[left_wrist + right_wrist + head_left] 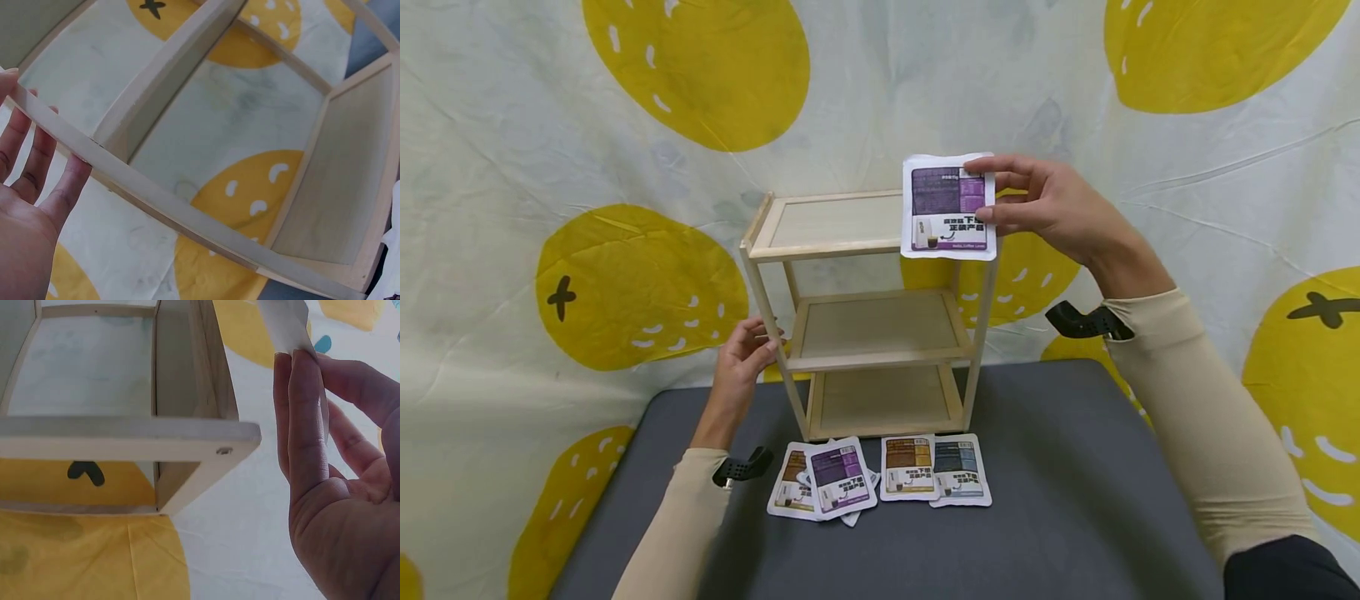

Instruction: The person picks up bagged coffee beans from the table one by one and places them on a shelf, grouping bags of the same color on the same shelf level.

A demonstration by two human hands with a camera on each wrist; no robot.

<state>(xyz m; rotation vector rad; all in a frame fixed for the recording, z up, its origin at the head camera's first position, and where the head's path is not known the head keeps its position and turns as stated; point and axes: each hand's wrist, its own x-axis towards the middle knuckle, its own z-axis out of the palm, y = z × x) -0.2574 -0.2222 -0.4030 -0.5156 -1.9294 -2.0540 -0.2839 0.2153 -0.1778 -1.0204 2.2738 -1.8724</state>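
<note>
My right hand point(1056, 204) pinches a purple-and-white flat sachet point(943, 208) by its right edge, between thumb and fingers. It is held upright at the right end of the top tier of a small three-tier wooden shelf point(880, 364). Seen from the right wrist, the sachet point(284, 325) is nearly edge-on, beside the shelf's corner point(240, 440). My left hand point(741, 362) holds the shelf's left front post point(144, 184), thumb on one side and fingers on the other in the left wrist view.
In front of the shelf lie more sachets: a purple one point(841, 479) overlapping a brown one point(790, 492), then an orange-brown one point(908, 468) overlapping a dark blue one point(962, 471). The shelf stands on a grey table point(1037, 517) against a lemon-print cloth point(865, 108).
</note>
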